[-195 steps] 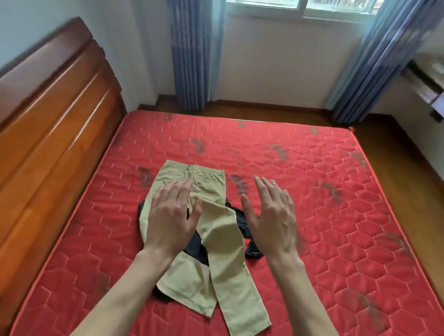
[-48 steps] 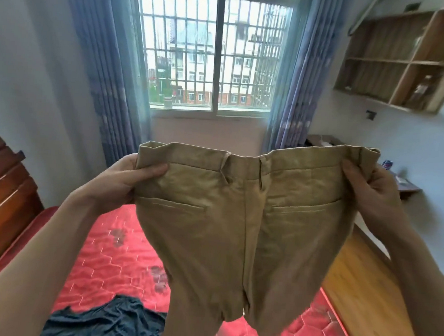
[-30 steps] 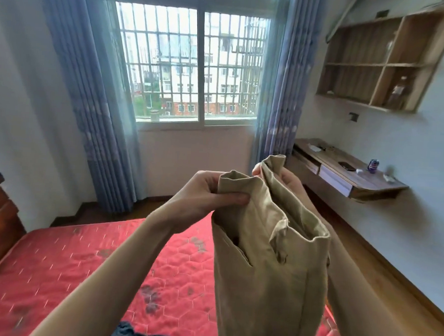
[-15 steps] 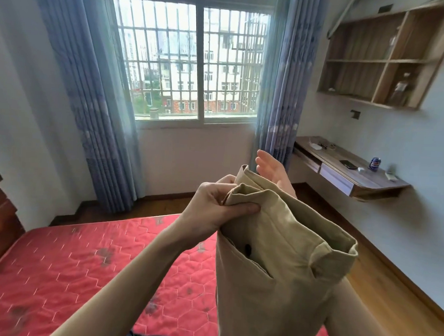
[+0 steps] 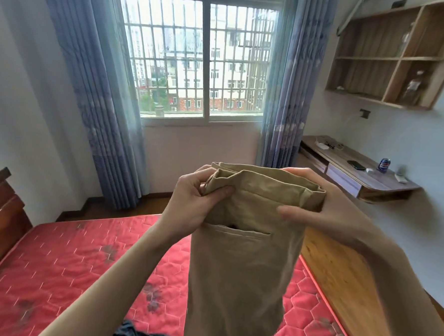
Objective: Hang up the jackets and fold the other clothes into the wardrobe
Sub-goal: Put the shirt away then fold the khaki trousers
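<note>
Head view, room: red quilted mattress (image 5: pixel 62 256) across lower left; barred window (image 5: pixel 196 59) at upper centre between blue curtains (image 5: pixel 91 82); wall desk (image 5: pixel 358 173) and shelf unit (image 5: pixel 394 56) at right.
Trousers: khaki trousers (image 5: pixel 242 247) doubled lengthwise, hanging at centre frame above the mattress.
Left hand (image 5: pixel 195 200): pinches the waistband's left end.
Right hand (image 5: pixel 315 199): grips the right end, thumb across the front.
Hidden: trouser legs cut off by lower edge; dark garment (image 5: pixel 138 335) only partly visible at bottom.
Edges: wood floor (image 5: pixel 339 279) along the mattress's right side.
</note>
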Tool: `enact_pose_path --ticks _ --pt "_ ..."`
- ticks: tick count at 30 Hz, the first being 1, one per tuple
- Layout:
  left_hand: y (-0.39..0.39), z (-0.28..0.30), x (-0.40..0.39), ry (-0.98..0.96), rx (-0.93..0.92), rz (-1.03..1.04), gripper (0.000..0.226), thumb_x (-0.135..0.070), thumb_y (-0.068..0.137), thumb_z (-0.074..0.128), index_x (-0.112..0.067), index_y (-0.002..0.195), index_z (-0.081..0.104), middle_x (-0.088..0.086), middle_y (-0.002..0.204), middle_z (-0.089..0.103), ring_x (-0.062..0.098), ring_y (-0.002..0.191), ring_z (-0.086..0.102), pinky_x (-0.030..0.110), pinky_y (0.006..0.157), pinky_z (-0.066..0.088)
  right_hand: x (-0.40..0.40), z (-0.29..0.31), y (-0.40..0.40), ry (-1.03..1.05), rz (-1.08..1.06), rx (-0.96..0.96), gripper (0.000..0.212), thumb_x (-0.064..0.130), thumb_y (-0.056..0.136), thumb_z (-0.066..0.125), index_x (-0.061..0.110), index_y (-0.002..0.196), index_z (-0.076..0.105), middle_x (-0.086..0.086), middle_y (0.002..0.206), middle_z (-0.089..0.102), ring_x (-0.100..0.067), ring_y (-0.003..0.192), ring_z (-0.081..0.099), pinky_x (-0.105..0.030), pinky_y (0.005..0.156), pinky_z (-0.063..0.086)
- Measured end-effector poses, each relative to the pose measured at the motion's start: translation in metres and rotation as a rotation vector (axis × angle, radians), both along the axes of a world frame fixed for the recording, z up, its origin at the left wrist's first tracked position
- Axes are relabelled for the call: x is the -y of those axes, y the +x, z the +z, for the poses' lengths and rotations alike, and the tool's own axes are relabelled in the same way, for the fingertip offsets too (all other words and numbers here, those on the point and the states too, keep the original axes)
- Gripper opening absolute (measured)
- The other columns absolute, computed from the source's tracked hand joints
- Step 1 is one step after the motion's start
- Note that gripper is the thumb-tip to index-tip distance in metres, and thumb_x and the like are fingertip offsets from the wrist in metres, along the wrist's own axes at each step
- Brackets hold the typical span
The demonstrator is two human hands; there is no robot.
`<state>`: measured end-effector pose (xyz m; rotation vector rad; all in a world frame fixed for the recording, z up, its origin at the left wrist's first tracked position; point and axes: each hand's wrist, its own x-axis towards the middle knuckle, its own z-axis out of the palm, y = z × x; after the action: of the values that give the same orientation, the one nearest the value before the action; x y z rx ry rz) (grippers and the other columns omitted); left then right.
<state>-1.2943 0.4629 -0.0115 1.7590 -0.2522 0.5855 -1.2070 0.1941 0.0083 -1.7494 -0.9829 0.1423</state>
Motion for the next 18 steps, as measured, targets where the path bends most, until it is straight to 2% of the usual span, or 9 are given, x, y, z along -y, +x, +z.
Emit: enact_pose_path --ticks 3,5,8,10,13,15,18 --pt "-0.004 0.003 -0.001 0.061 -0.04 0.003 0.006 -0.008 0.097 0.072 -0.005 0.103 0.07 0.022 0.099 0.065 0.011 0.09 0.055 0.033 0.082 0.046 -0.012 -0.002 0.004 0.021 -0.123 0.126 0.042 0.028 0.08 0.091 0.031 0.117 0.072 0.005 0.106 0.078 -0.014 0.1 0.074 -0.027 0.084 0.061" --pt "-0.008 0.005 -0.004 0.119 -0.06 0.005 0.006 -0.009 0.099 0.07 -0.013 0.102 0.068 0.012 0.099 0.065 0.012 0.091 0.056 0.032 0.085 0.047 -0.018 -0.006 0.007 0.075 -0.159 0.16 0.03 0.025 0.08 0.09 0.028 0.106 0.075 0.003 0.096 0.078 -0.016 0.091 0.075 -0.028 0.079 0.061" --pt "-0.012 0.012 -0.011 0.25 -0.071 0.042 0.008 -0.009 0.098 0.07 -0.008 0.105 0.065 0.014 0.109 0.06 0.024 0.099 0.059 0.037 0.094 0.048 -0.022 -0.005 0.01 0.11 -0.15 0.185 0.024 0.026 0.081 0.09 0.026 0.1 0.076 0.002 0.091 0.078 -0.019 0.085 0.074 -0.028 0.074 0.061" --pt "-0.014 0.023 -0.017 0.385 -0.064 0.085 0.014 -0.011 0.096 0.073 -0.004 0.097 0.061 0.012 0.105 0.053 0.029 0.096 0.057 0.04 0.089 0.048 -0.024 -0.002 0.01 0.113 -0.137 0.196 0.023 0.027 0.081 0.09 0.025 0.1 0.076 0.002 0.091 0.078 -0.016 0.085 0.074 -0.024 0.073 0.059" --pt "-0.021 0.044 -0.024 0.522 -0.045 0.087 0.023 -0.012 0.095 0.074 -0.004 0.088 0.054 0.014 0.098 0.055 0.037 0.087 0.053 0.052 0.077 0.051 -0.025 0.009 0.006 0.1 -0.093 0.179 0.023 0.025 0.081 0.089 0.022 0.1 0.076 0.004 0.09 0.077 -0.008 0.083 0.073 -0.017 0.071 0.056" --pt "-0.025 0.056 -0.026 0.551 -0.04 0.059 0.024 -0.011 0.097 0.072 -0.006 0.087 0.051 0.02 0.095 0.062 0.041 0.087 0.056 0.057 0.074 0.051 -0.018 0.026 0.004 0.021 -0.12 0.239 0.026 0.035 0.079 0.089 0.025 0.099 0.076 0.009 0.089 0.077 -0.004 0.081 0.072 -0.02 0.068 0.057" --pt "-0.026 0.067 -0.022 0.527 -0.034 0.031 0.026 -0.01 0.097 0.072 -0.007 0.085 0.049 0.022 0.097 0.067 0.042 0.092 0.06 0.057 0.075 0.053 -0.007 0.06 0.003 -0.228 -0.28 0.52 0.043 0.07 0.072 0.081 0.039 0.101 0.072 0.018 0.088 0.075 -0.003 0.082 0.071 -0.041 0.074 0.06"
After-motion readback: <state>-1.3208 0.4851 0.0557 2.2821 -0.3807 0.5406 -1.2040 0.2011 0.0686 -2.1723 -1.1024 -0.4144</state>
